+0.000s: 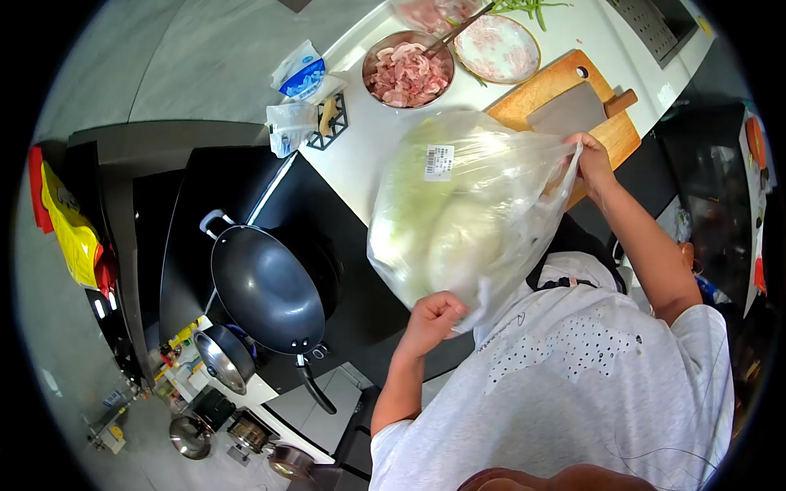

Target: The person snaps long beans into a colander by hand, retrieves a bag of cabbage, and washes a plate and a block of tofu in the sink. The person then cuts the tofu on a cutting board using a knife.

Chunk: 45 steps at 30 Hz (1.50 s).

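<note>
A large clear plastic bag [512,176] hangs between my two hands, over the edge of the white counter. Inside it sit bulky pale green and white vegetables [467,237], blurred by the film, so their kind is unclear. The bag carries a white barcode label [439,163]. My left hand [436,319] is closed on the bag's lower edge, near my shirt. At the bag's gathered upper right corner, my right hand [593,162] pinches the plastic. Behind the bag lies a wooden cutting board [579,75] with a cleaver [569,110] on it, both partly covered.
A dark wok [266,286] sits on the black stove to the left. On the counter stand a metal bowl of sliced raw meat [407,75] with chopsticks, a patterned plate [497,51] and seasoning bags [299,74]. A lidded pot [225,358] is beyond the wok.
</note>
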Available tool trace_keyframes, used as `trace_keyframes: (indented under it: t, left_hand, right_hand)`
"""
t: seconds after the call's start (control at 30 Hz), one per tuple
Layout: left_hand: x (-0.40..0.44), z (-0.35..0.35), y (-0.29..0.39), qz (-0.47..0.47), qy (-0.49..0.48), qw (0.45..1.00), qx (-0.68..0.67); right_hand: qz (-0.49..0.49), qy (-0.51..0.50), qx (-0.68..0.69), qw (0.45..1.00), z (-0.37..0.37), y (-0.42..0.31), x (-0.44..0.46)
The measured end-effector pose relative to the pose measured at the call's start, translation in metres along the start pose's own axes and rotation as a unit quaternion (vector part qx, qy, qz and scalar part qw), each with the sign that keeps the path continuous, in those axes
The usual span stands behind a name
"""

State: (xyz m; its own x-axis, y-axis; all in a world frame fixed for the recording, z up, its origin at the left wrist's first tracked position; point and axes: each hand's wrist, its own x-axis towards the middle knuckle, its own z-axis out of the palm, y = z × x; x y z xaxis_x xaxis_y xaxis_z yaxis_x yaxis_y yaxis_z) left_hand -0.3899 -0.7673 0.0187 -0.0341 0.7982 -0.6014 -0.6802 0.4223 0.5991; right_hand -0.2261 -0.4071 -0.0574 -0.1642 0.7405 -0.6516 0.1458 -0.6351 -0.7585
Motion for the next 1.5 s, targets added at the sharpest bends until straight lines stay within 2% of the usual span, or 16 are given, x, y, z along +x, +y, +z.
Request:
trace_keyframes:
  t: [0.03,0.1,0.17,0.23,0.3,0.47,0.67,1.0,1.3,1.43,1.5]
  left_hand:
    - [0.004,-0.001,-0.013,0.0,0.0,1.0,0.0]
    - [0.011,-0.001,-0.016,-0.003,-0.049,0.988,-0.146]
    - [0.013,0.002,-0.015,-0.007,-0.061,0.989,-0.136]
    - [0.013,0.016,-0.017,-0.059,-0.017,0.993,-0.105]
    - [0.013,0.021,-0.018,-0.063,-0.01,0.993,-0.099]
    - [0.014,0.012,-0.032,-0.015,-0.001,0.997,-0.075]
    - [0.015,0.006,-0.03,-0.028,-0.033,0.996,-0.081]
    - [0.015,0.005,-0.033,-0.013,-0.029,0.996,-0.085]
    - [0.015,0.008,-0.033,0.0,-0.011,0.996,-0.087]
    - [0.016,0.005,-0.031,0.003,0.026,0.998,-0.065]
    - [0.017,0.001,-0.027,0.014,0.035,0.997,-0.064]
  right_hand:
    - [0.0,0.0,0.0,1.0,0.004,-0.002,0.004]
    - [0.017,0.023,0.06,0.998,0.006,0.0,0.006]
    - [0.015,0.026,0.063,0.998,0.011,-0.005,0.011]
    - [0.019,0.032,0.068,0.997,0.014,-0.004,0.012]
    - [0.015,0.02,0.057,0.998,0.017,-0.003,0.009]
    - [0.018,0.006,0.057,0.998,0.017,0.007,0.013]
    - [0.031,0.007,0.059,0.998,0.013,0.007,0.019]
    - [0.029,0.019,0.075,0.997,0.02,0.004,0.016]
    - [0.013,0.005,0.086,0.996,0.022,0.0,0.021]
    - [0.012,-0.003,0.069,0.998,0.023,-0.003,0.027]
    - [0.021,0.017,0.072,0.997,0.028,-0.006,0.026]
